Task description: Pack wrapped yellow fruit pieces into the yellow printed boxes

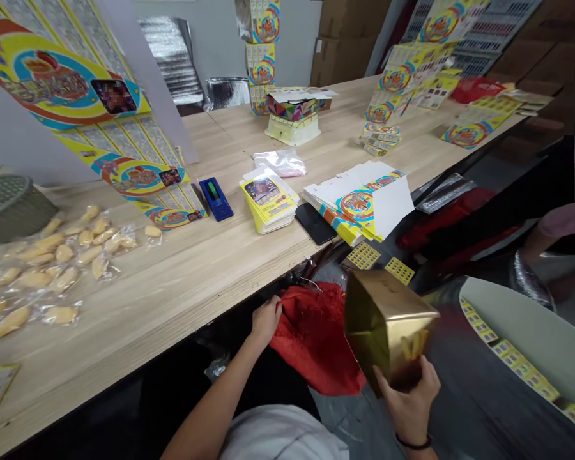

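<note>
My left hand (267, 321) is closed on the edge of a red mesh bag (311, 338), which hangs below the table's front edge. My right hand (411, 396) grips a shiny gold box (388, 313) from below, with the thumb on one side and the fingers on the other. The box is tilted, and its open side faces left. It is held just right of the red bag, apart from the table. What the bag contains cannot be made out.
Wrapped yellow pieces (62, 255) lie on the wooden table (172, 281) at left, near stacked printed boxes (138, 172). Yellow cards (271, 201), a dark phone (316, 223) and flat cartons (359, 201) sit by the front edge. A large round container (531, 326) stands at right, near another person's arm (556, 230).
</note>
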`<control>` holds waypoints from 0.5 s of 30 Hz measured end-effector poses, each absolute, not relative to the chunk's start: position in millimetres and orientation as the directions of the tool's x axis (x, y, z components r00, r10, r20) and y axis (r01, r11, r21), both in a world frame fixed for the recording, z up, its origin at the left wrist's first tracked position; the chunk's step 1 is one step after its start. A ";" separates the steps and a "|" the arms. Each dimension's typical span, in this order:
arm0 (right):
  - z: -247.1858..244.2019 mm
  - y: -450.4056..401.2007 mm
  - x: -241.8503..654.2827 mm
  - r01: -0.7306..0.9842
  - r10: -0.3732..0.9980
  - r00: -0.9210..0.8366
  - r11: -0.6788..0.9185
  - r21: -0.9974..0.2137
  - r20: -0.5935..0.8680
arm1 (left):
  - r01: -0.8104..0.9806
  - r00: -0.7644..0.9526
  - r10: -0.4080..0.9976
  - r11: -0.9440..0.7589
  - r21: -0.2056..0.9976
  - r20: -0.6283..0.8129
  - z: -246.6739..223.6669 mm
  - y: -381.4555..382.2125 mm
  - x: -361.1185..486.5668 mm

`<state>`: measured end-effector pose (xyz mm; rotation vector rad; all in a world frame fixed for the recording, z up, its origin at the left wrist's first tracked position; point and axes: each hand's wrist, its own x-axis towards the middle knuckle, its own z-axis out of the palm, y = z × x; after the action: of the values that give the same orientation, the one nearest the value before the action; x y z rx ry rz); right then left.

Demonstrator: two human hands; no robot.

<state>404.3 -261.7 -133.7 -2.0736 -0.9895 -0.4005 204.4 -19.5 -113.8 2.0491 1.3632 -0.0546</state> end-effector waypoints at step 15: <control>-97.5 -236.0 381.1 0.100 0.445 0.894 -0.297 -0.949 -0.045 | 0.361 0.676 0.682 0.021 0.932 -0.277 -50.6 -45.1 189.0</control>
<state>381.1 -236.0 -97.5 -1.8588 -0.4051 0.3568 189.0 -45.1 -50.6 1.5891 0.8783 0.3073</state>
